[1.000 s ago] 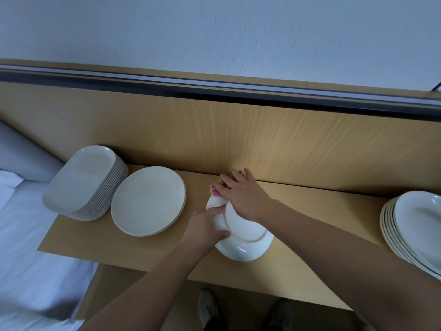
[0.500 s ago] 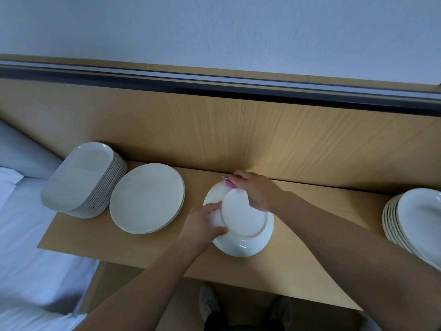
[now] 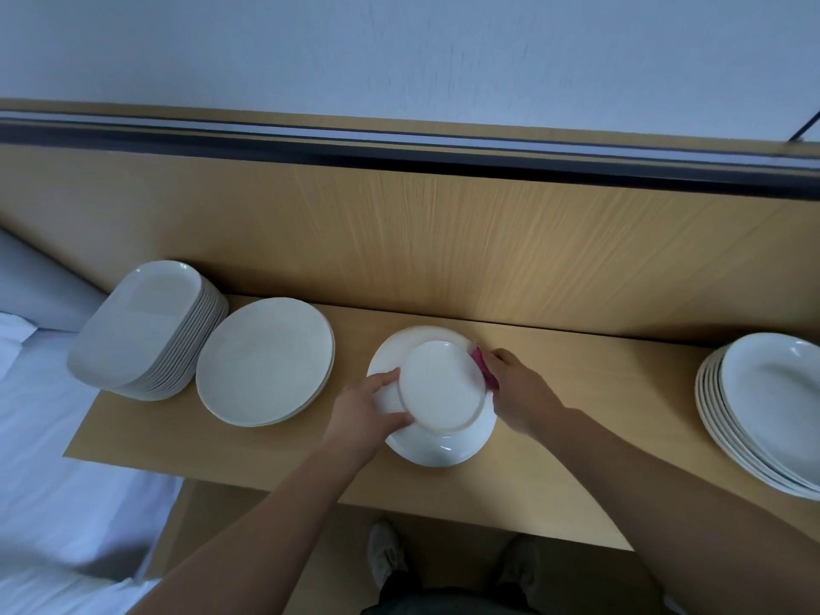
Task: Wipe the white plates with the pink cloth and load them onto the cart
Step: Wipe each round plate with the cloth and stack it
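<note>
A round white plate (image 3: 439, 388) is held upside down, its foot ring facing up, over the middle of the wooden shelf (image 3: 599, 392). My left hand (image 3: 368, 412) grips its left rim. My right hand (image 3: 521, 392) holds the pink cloth (image 3: 483, 368) against the plate's right edge; only a strip of cloth shows. No cart is in view.
A stack of round plates (image 3: 266, 361) and a stack of rectangular plates (image 3: 142, 330) stand at the shelf's left. Deep plates (image 3: 772, 410) are stacked at the right edge. A wooden back panel rises behind. A white bed (image 3: 53, 437) lies lower left.
My right hand has slid the pink cloth from the plate's far edge round to its right edge. The left hand keeps its grip on the left rim.
</note>
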Demonstrator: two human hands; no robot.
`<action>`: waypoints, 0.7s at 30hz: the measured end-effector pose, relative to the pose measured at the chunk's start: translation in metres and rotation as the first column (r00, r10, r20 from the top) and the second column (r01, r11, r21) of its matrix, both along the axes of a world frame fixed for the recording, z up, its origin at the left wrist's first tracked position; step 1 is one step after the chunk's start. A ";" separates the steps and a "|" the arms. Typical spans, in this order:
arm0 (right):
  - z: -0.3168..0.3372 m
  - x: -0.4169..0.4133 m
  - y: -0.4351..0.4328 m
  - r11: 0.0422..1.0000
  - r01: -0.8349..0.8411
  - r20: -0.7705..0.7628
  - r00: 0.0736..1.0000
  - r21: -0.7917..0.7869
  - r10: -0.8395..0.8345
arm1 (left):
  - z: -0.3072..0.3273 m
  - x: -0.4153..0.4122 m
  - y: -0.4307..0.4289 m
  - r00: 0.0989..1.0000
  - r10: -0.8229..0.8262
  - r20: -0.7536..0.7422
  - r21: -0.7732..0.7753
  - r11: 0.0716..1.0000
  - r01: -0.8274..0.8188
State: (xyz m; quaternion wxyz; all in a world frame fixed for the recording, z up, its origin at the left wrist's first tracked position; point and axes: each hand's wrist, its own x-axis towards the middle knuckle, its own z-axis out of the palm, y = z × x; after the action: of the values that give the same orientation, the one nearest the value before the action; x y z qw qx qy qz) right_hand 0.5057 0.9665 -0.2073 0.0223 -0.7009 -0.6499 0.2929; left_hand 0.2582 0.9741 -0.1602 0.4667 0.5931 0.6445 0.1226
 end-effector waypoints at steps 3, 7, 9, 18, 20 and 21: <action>-0.007 -0.005 -0.023 0.996 0.087 -0.049 0.995 0.031 -0.085 | 0.000 0.001 -0.005 0.999 0.027 0.017 -0.009 1.000 -0.027; -0.015 -0.012 -0.044 0.985 0.169 -0.147 0.976 0.043 -0.161 | 0.000 0.002 -0.012 0.998 0.051 0.025 -0.004 0.999 -0.051; -0.013 -0.011 -0.042 0.986 0.151 -0.189 0.972 0.066 -0.136 | 0.001 0.003 -0.016 0.998 0.048 0.045 -0.004 0.999 -0.047; -0.004 -0.001 -0.025 0.978 0.202 -0.262 0.948 0.051 -0.183 | 0.001 0.011 -0.024 0.980 0.145 0.139 -0.012 0.989 -0.144; -0.007 -0.004 -0.030 0.961 0.276 -0.280 0.923 0.005 -0.264 | 0.001 0.014 -0.027 0.972 0.172 0.162 -0.018 0.985 -0.171; -0.009 -0.005 -0.035 0.953 0.304 -0.281 0.913 -0.019 -0.297 | 0.001 0.016 -0.029 0.967 0.185 0.175 -0.024 0.983 -0.184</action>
State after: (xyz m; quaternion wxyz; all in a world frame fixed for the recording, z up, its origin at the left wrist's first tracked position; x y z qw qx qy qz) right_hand 0.5011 0.9311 -0.2159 0.1675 -0.7434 -0.5284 0.3743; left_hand 0.2739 0.9454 -0.1594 0.5109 0.5154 0.6535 0.2150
